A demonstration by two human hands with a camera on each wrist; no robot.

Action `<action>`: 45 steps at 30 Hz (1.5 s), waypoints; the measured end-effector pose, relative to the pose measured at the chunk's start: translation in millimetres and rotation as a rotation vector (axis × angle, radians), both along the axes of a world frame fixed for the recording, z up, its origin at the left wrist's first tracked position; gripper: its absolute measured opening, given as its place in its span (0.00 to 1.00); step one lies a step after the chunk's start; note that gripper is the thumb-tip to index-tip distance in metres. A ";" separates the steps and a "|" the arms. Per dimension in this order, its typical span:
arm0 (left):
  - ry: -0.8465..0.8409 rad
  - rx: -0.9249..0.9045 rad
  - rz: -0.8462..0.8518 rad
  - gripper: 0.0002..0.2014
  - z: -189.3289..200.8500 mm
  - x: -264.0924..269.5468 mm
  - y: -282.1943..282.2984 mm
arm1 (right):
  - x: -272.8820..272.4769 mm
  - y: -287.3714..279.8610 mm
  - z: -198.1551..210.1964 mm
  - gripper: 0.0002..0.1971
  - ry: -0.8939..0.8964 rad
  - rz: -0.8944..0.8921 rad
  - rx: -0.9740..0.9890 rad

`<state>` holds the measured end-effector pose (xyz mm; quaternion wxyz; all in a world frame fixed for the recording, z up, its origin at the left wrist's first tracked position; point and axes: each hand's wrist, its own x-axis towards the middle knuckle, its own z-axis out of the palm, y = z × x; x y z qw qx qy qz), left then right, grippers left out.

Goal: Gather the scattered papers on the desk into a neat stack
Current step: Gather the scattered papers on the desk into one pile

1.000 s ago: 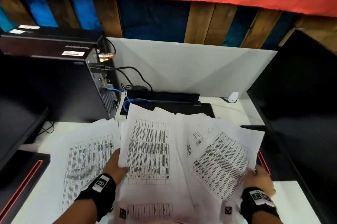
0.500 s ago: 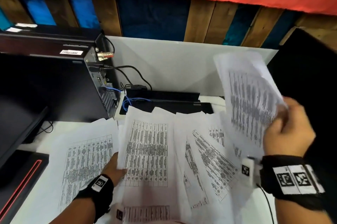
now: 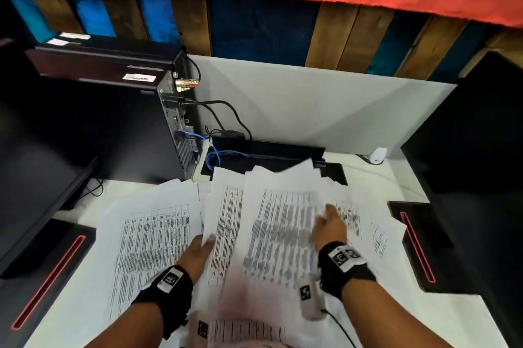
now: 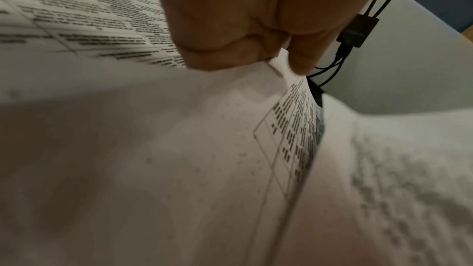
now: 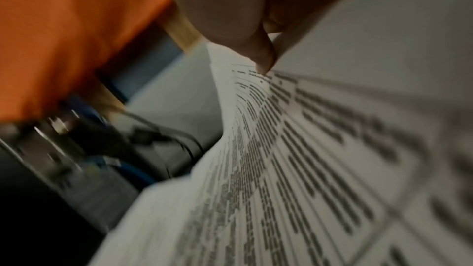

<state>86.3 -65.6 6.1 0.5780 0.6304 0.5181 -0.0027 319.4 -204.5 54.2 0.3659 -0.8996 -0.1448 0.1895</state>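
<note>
Printed sheets lie fanned over the white desk [image 3: 368, 178]. My left hand [image 3: 208, 240] pinches the left edge of a middle sheet [image 3: 226, 214], thumb on top; in the left wrist view the curled fingers [image 4: 230, 48] pinch that sheet's edge [image 4: 294, 108]. My right hand [image 3: 325, 214] holds a blurred table sheet [image 3: 277, 237] low over the middle pile. In the right wrist view the thumb [image 5: 263, 62] presses on that sheet [image 5: 294, 149]. A table sheet [image 3: 152, 243] lies loose at the left, and other sheets [image 3: 368, 223] at the right.
A black computer tower [image 3: 127, 127] with cables [image 3: 223, 112] stands at the back left. Black monitor bases with red lines flank the papers at left [image 3: 48, 277] and right [image 3: 416, 243]. A black monitor [image 3: 475, 135] rises at right, and a white partition [image 3: 311, 110] stands behind.
My right hand lifted a sheet from the right side, raised it high, then brought it down and left over the middle pile. The left hand kept its hold.
</note>
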 end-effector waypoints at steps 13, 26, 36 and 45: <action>0.153 0.159 0.020 0.29 -15.8 -4.2 -5.0 | 22.5 -36.8 -64.3 0.22 -0.005 0.032 -0.461; 0.035 0.062 -0.058 0.23 -20.8 1.3 1.4 | -21.6 -26.9 -67.4 0.27 0.445 0.182 -0.085; 0.757 0.249 0.468 0.43 -8.2 -108.2 48.7 | -4.4 -46.2 -62.9 0.24 0.364 0.096 -0.158; 0.772 0.186 0.399 0.59 -13.9 -114.5 51.9 | -7.0 -48.5 -63.4 0.31 0.397 0.096 -0.131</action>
